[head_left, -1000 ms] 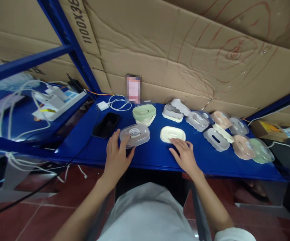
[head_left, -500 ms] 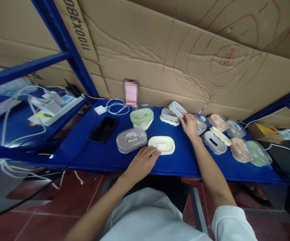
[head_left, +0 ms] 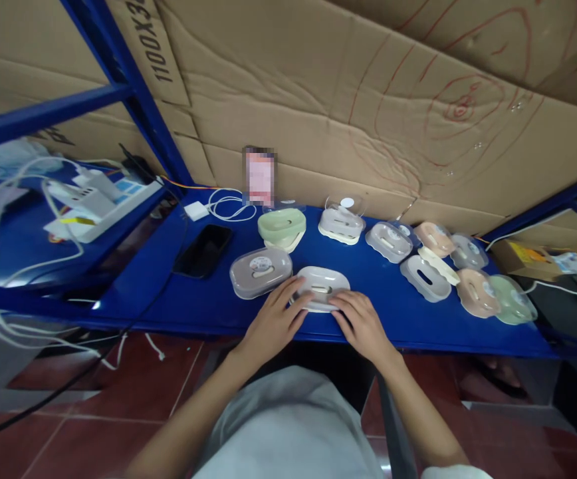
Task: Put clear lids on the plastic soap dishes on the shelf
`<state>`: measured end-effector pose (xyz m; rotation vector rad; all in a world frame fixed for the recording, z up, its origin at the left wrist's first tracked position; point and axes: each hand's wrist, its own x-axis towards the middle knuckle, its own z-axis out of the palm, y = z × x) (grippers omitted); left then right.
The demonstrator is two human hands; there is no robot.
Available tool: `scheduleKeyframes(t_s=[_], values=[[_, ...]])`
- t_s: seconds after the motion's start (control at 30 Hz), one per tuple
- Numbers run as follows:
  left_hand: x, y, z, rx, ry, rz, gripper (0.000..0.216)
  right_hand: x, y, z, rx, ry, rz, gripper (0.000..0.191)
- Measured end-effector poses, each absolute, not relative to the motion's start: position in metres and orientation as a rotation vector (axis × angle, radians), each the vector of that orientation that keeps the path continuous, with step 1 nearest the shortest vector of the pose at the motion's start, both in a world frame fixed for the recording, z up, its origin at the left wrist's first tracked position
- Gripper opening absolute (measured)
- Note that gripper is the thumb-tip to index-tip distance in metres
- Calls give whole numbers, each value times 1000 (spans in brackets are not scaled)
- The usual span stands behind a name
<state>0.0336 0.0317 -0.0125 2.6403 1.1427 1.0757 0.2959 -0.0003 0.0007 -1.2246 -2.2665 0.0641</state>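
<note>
We see the left hand (head_left: 272, 324) and right hand (head_left: 362, 325), fingers loosely curled, pressing from either side on a white soap box (head_left: 322, 288) near the front edge of the blue shelf (head_left: 209, 303); a firm grasp cannot be confirmed. A grey lidded box (head_left: 260, 271) lies just beside it.

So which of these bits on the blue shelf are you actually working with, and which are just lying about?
In hand:
left hand
right hand
cream soap box
closed grey soap box
loose soap boxes and lids

Lying about:
black phone
white charger and cable
power strip
</note>
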Motion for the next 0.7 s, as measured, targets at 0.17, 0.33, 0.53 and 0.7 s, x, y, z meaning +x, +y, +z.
scheduleKeyframes(t_s=[0.17, 0.33, 0.53, 0.7], values=[[33, 32, -19, 2576, 1193, 1108, 21, 293, 4, 11, -1160, -2378, 49, 34], [34, 30, -17, 2580, 1198, 1075, 22, 322, 68, 31, -1262, -2337, 10, 38], [34, 29, -13, 2599, 1203, 1064, 21, 346, 176, 22, -1673, -2020, -168, 60], [35, 28, -13, 2601, 1205, 1037, 24, 351, 178, 7, -1575, -2051, -105, 48]])
